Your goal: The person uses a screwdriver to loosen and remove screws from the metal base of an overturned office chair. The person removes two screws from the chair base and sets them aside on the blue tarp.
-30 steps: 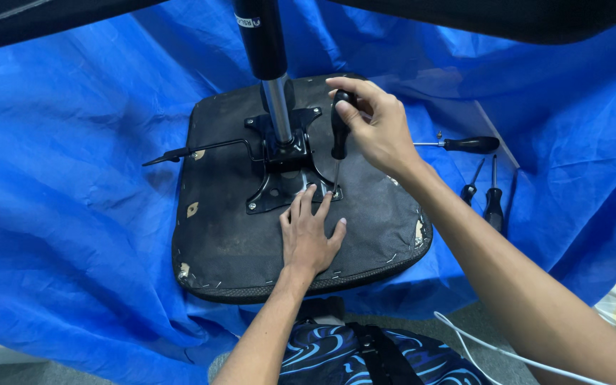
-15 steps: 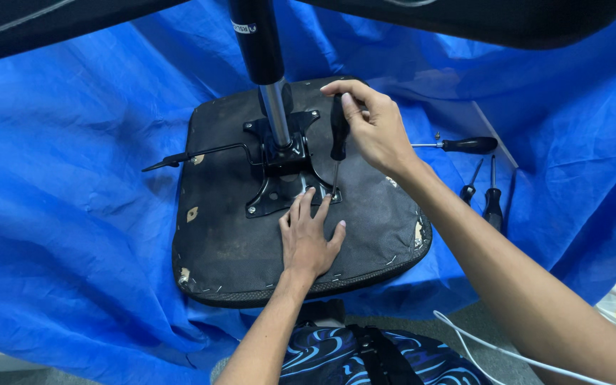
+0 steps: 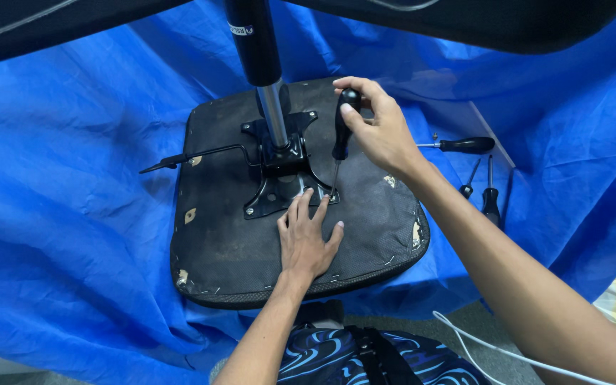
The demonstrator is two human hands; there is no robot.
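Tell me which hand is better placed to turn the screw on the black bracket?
Probably the right hand: it grips the screwdriver upright, tip at the bracket corner. The left hand lies flat on the seat.

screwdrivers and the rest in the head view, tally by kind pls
Screwdrivers: 4, one upright in the right hand at, three lying on the blue tarp at
Seat base: 1
Gas cylinder: 1
White cable: 1
Total: 7
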